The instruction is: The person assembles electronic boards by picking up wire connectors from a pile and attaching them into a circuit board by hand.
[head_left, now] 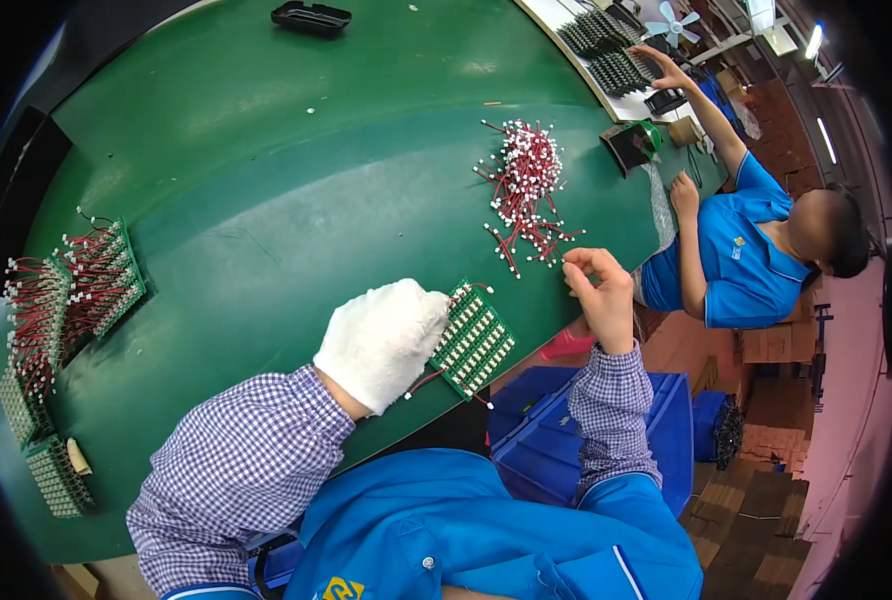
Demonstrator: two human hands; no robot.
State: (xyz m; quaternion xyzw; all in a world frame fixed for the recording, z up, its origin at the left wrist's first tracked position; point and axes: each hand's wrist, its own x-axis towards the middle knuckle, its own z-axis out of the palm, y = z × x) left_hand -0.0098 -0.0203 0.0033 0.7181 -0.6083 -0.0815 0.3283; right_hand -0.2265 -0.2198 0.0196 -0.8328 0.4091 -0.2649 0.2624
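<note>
My left hand, in a white glove, is closed over the left edge of a green circuit board panel on the table. Rows of small white sockets cover the panel, and a few short red wires with white plugs stick out at its edges. My bare right hand is raised right of the panel, thumb and forefinger pinched together. What sits between those fingertips is too small to make out. Just beyond them lies a loose pile of red wire leads with white plugs at their ends.
Green table spans the view. At far left stand wired panels and stacked bare panels. A black tray lies at the back. A co-worker sits at right, reaching toward stacked dark parts. Blue bins stand below the edge.
</note>
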